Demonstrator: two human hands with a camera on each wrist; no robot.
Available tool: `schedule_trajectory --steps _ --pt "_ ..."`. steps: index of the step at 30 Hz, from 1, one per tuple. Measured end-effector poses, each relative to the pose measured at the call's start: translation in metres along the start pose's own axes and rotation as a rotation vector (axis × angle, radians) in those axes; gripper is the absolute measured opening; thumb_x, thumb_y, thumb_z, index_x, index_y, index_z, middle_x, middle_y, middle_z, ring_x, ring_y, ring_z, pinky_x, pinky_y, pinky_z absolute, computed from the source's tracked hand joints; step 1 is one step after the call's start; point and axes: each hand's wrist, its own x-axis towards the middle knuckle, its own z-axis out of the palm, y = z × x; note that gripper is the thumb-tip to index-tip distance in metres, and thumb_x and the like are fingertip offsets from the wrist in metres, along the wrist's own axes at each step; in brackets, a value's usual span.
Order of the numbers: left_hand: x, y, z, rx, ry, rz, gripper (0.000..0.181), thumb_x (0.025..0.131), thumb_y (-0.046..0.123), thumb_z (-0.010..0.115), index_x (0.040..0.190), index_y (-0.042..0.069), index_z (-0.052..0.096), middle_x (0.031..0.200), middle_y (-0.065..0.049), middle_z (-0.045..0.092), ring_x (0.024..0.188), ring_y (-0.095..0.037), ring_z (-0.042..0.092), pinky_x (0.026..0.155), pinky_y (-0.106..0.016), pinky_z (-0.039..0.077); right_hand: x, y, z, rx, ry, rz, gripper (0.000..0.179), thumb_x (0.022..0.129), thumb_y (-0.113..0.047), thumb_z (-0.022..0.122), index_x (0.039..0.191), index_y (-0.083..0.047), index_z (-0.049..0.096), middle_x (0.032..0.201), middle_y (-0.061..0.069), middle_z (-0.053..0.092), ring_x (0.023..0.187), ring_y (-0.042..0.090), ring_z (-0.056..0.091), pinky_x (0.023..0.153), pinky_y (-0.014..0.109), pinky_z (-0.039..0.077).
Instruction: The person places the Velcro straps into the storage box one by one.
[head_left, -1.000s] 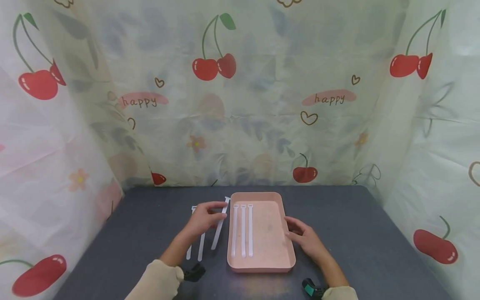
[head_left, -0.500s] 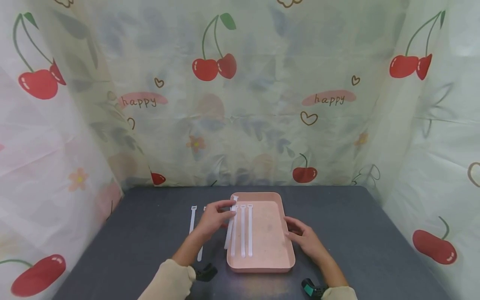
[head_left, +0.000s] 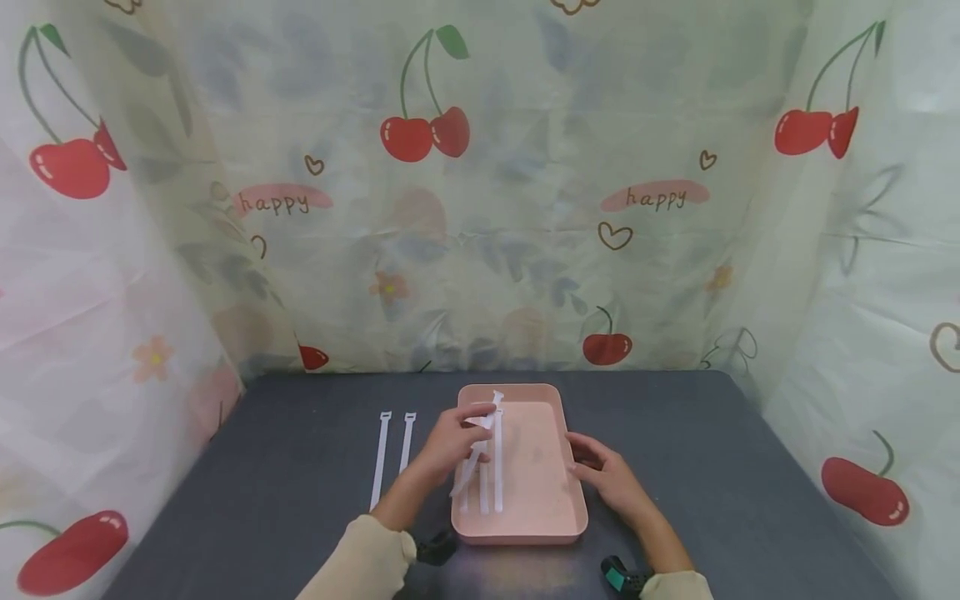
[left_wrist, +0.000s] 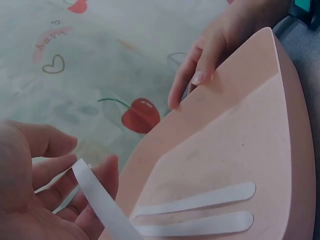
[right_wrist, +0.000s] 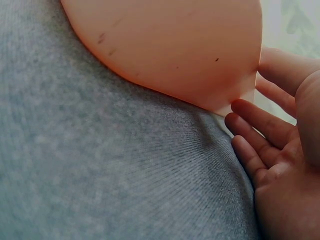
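In the head view, my left hand is over the left part of a pink tray, pinching a white cable strap with a slotted head. The strap slants over several like straps lying side by side in the tray; the hand hides parts of them. In the left wrist view its rounded tail points toward the palm. My right hand rests at the tray's right wall, thumb and fingertips touching it with loosely bent fingers. Two more straps, a cable strap and another cable strap, lie left of the tray.
The tray stands on a dark grey table. A cherry-print curtain encloses the back and both sides. Dark bands are worn on both wrists, below the cream sleeves.
My left hand has carried the strap rightward from beside the tray to over the straps inside it. Two straps on the table have come into fuller view. My right hand has stayed put.
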Motion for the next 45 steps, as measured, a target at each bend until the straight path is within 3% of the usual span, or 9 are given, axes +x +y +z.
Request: schedule_trajectory --steps 5,11,16,23,31,36,45 --pt "0.0 0.004 0.006 -0.013 0.004 0.014 0.047 0.084 -0.006 0.058 0.131 -0.004 0.057 0.13 -0.023 0.053 0.105 -0.045 0.058 0.06 -0.039 0.059 -0.007 -0.016 0.0 -0.015 -0.012 -0.006 0.051 0.091 -0.005 0.067 0.139 0.001 0.05 0.131 0.021 0.057 0.117 0.035 0.055 0.097 0.049 0.045" --pt "0.003 0.003 0.015 -0.063 -0.004 0.014 0.047 0.085 -0.008 0.058 0.132 -0.007 0.055 0.133 -0.023 0.051 0.092 -0.028 0.061 0.063 -0.043 0.059 0.002 0.008 0.0 0.001 0.008 -0.022 0.052 0.09 -0.007 0.069 0.138 -0.003 0.052 0.131 0.018 0.058 0.116 0.032 0.056 0.096 0.048 0.046" --pt "0.006 0.002 0.026 -0.119 -0.023 0.014 0.046 0.089 -0.009 0.051 0.135 -0.008 0.052 0.137 -0.026 0.046 0.093 -0.027 0.063 0.07 -0.045 0.058 0.007 0.019 -0.001 0.008 -0.004 -0.023 0.054 0.089 -0.012 0.071 0.139 -0.006 0.052 0.131 0.014 0.058 0.116 0.029 0.056 0.096 0.046 0.047" --pt "0.015 -0.007 0.039 -0.253 0.037 -0.038 0.052 0.085 -0.012 0.039 0.135 -0.008 0.051 0.135 -0.025 0.047 0.101 -0.037 0.064 0.075 -0.044 0.058 0.008 0.021 -0.002 0.004 -0.008 -0.021 0.053 0.089 -0.013 0.071 0.138 -0.008 0.054 0.131 0.013 0.059 0.116 0.028 0.056 0.097 0.045 0.047" --pt "0.021 -0.017 0.05 -0.322 0.073 -0.108 0.054 0.087 -0.014 0.033 0.14 -0.01 0.042 0.144 -0.028 0.038 0.114 -0.046 0.055 0.082 -0.044 0.055 0.01 0.025 -0.003 -0.001 -0.012 -0.043 0.053 0.089 -0.014 0.071 0.138 -0.007 0.054 0.131 0.013 0.059 0.117 0.028 0.056 0.097 0.042 0.047" --pt "0.022 -0.023 0.059 -0.318 0.076 -0.141 0.054 0.086 -0.015 0.034 0.14 -0.01 0.043 0.139 -0.031 0.042 0.105 -0.045 0.061 0.081 -0.045 0.055 0.01 0.025 -0.003 -0.011 -0.01 -0.048 0.052 0.089 -0.015 0.071 0.138 -0.009 0.054 0.131 0.012 0.059 0.116 0.028 0.057 0.095 0.039 0.048" --pt "0.023 -0.032 0.074 -0.194 0.071 -0.186 0.051 0.088 -0.01 0.048 0.139 -0.003 0.048 0.125 -0.025 0.054 0.08 -0.03 0.068 0.071 -0.04 0.059 0.009 0.026 -0.003 0.0 -0.015 -0.036 0.052 0.089 -0.015 0.071 0.138 -0.009 0.054 0.132 0.013 0.058 0.116 0.029 0.056 0.097 0.046 0.047"
